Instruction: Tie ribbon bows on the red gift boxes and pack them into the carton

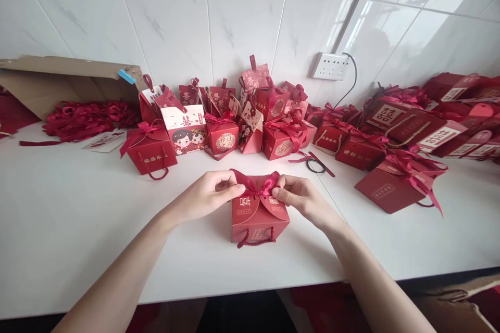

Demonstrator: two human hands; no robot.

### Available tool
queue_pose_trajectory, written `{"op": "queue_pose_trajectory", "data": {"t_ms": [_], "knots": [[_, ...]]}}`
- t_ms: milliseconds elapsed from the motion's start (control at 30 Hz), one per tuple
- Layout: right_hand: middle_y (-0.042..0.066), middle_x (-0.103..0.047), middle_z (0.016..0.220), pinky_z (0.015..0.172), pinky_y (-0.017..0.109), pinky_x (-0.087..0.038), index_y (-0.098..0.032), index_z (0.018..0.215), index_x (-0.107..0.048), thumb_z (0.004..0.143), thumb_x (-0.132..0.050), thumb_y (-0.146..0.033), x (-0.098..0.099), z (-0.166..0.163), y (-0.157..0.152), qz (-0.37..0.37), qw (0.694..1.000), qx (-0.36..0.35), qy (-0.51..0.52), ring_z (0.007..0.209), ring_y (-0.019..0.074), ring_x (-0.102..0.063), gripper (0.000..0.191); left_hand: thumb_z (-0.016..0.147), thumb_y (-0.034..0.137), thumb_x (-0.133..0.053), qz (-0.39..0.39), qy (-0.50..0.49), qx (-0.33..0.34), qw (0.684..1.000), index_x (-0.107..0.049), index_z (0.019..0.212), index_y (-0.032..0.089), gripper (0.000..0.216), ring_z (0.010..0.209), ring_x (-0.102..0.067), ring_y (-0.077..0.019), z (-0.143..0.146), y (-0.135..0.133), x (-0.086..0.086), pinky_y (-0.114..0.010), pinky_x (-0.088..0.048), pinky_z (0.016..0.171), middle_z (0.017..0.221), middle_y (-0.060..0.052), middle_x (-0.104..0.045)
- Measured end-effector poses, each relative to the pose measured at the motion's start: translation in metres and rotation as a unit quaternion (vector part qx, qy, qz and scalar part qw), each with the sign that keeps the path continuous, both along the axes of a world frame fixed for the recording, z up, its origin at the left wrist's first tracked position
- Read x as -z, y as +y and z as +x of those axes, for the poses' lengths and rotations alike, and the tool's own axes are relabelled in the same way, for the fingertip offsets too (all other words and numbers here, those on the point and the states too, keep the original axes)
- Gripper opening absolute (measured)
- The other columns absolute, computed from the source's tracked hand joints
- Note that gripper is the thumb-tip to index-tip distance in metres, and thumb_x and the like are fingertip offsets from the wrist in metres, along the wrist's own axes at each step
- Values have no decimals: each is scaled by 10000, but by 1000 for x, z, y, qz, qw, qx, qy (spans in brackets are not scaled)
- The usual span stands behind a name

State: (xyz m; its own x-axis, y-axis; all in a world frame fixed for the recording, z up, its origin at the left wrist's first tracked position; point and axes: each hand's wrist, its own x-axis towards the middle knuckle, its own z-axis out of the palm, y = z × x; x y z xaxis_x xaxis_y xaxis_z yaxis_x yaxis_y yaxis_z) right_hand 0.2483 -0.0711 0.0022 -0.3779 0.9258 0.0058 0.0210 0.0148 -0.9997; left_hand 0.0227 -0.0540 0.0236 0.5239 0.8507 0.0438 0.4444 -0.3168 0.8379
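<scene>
A red gift box (260, 223) stands upright on the white table, its rope handle (257, 242) hanging down the near side. Across its folded top lies a red ribbon tied in a bow (260, 185). My left hand (219, 195) pinches the left part of the ribbon between thumb and fingers. On the opposite side, my right hand (299, 195) closes thumb and fingers on the right loop. Both hands are at the top of the box, level with the bow.
Behind stand several finished-looking red boxes (224, 138) in a row. A cardboard box (78, 75) and a heap of ribbons (89, 119) lie at left. More boxes (394, 184) crowd the right. A black hair tie (315, 166) and a wall socket (330, 66) are beyond my right hand.
</scene>
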Motion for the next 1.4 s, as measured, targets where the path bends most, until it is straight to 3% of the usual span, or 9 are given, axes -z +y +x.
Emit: {"op": "queue_pose_trajectory", "data": {"t_ms": [267, 767, 933, 1067, 1133, 1267, 1400], "knots": [[-22, -442, 661, 596, 252, -306, -177, 674, -464, 767, -629, -468, 7, 6, 1, -12, 1000, -12, 17, 614, 107, -382, 348, 832, 380, -472, -4, -12, 30, 999, -342, 576, 175, 353, 567, -320, -86, 1, 4, 1, -230, -294, 528, 601, 40, -328], [-13, -454, 680, 648, 269, -339, -167, 664, -487, 781, -627, -451, 16, 11, 8, -3, 996, -58, 66, 627, 107, -406, 337, 792, 324, -483, -5, -44, 51, 998, -342, 570, 170, 305, 565, -296, -79, -1, 10, 9, -234, -260, 538, 643, 43, -338], [-29, -432, 643, 619, 250, -329, -166, 646, -489, 748, -678, -408, 20, 10, 10, -25, 991, -25, 128, 599, 95, -388, 323, 786, 371, -492, -16, -59, 27, 998, -336, 573, 175, 329, 571, -294, -85, 0, 12, 16, -235, -251, 537, 631, 42, -328], [-52, -368, 580, 583, 250, -361, -178, 608, -478, 739, -629, -530, 25, 16, 18, -88, 978, 13, 190, 532, 86, -379, 405, 790, 405, -508, -28, -72, 34, 996, -326, 579, 177, 360, 570, -273, -86, -1, 17, 22, -237, -239, 541, 619, 47, -293], [-45, -412, 588, 598, 259, -395, -180, 626, -501, 732, -621, -543, 27, 19, 21, -116, 976, 44, 180, 551, 99, -435, 396, 791, 406, -515, -35, -84, 38, 995, -332, 582, 176, 361, 573, -272, -87, -1, 19, 23, -238, -236, 546, 615, 48, -289], [-6, -562, 723, 679, 274, -434, -189, 710, -531, 735, -675, -404, 29, 20, 23, -89, 980, 48, 171, 678, 128, -536, 261, 777, 403, -540, -41, -110, 27, 993, -385, 613, 172, 323, 589, -297, -89, 0, 19, 23, -235, -248, 559, 633, 48, -324], [-23, -554, 693, 661, 253, -424, -185, 696, -528, 714, -712, -362, 31, 20, 24, -58, 980, 83, 170, 638, 104, -526, 256, 733, 442, -582, -65, -140, 22, 988, -404, 676, 179, 322, 604, -340, -90, 2, 18, 24, -224, -277, 564, 676, 48, -354]]}}
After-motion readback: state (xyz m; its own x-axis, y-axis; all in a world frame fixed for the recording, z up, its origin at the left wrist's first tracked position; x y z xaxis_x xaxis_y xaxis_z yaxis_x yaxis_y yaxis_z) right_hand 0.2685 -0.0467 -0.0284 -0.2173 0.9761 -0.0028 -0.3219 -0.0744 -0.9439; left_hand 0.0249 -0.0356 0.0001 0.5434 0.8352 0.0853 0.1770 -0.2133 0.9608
